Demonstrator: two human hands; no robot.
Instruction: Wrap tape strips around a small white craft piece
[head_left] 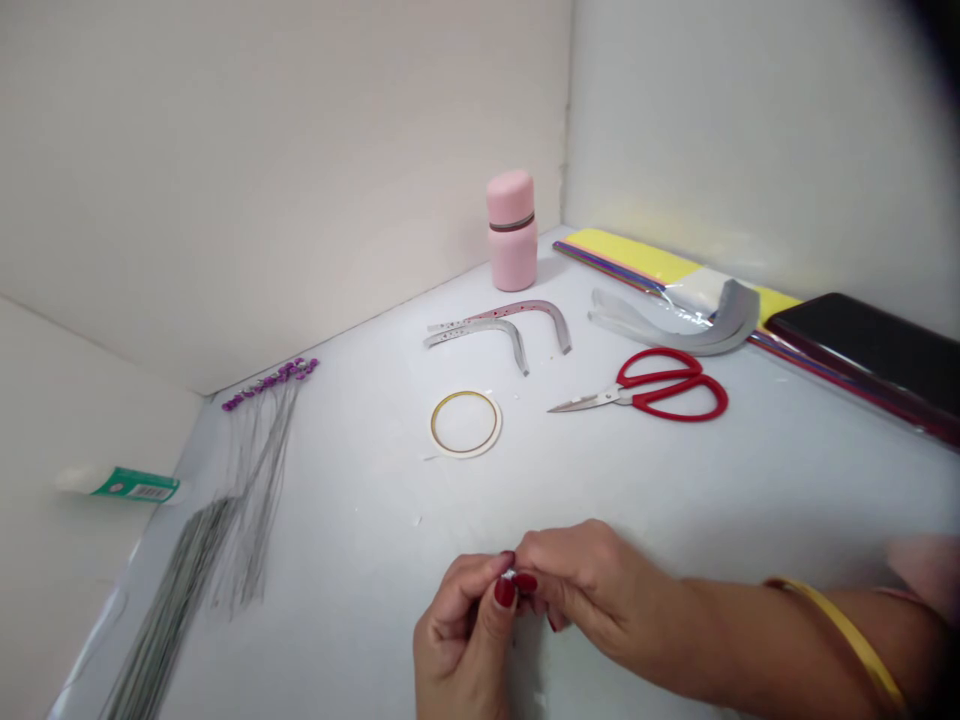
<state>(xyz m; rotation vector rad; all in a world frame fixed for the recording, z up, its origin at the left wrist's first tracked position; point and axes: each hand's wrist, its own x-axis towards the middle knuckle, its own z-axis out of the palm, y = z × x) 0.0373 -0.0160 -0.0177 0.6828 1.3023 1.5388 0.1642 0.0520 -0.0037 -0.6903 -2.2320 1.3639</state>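
Note:
My left hand (469, 635) and my right hand (607, 590) meet at the front of the table, fingertips pinched together. Between them shows a tiny silvery-white piece (510, 574), mostly covered by the fingers, so its kind cannot be made out. Beyond the hands lies a roll of thin white tape (497, 440). Red-handled scissors (660, 396) rest to the right of it, blades shut and pointing left. Two bent paper strips, one pale (504, 328) and one pinkish (551, 312), lie behind the tape.
Thin grey wires (180, 600) lie in a bundle at left, beside several wires with purple tips (277, 378). A green-and-white tube (142, 485) is at the left edge. At the back stand a pink flask (514, 235), coloured sheets (637, 258), a curled grey strip (720, 330) and a black phone-like slab (870, 345).

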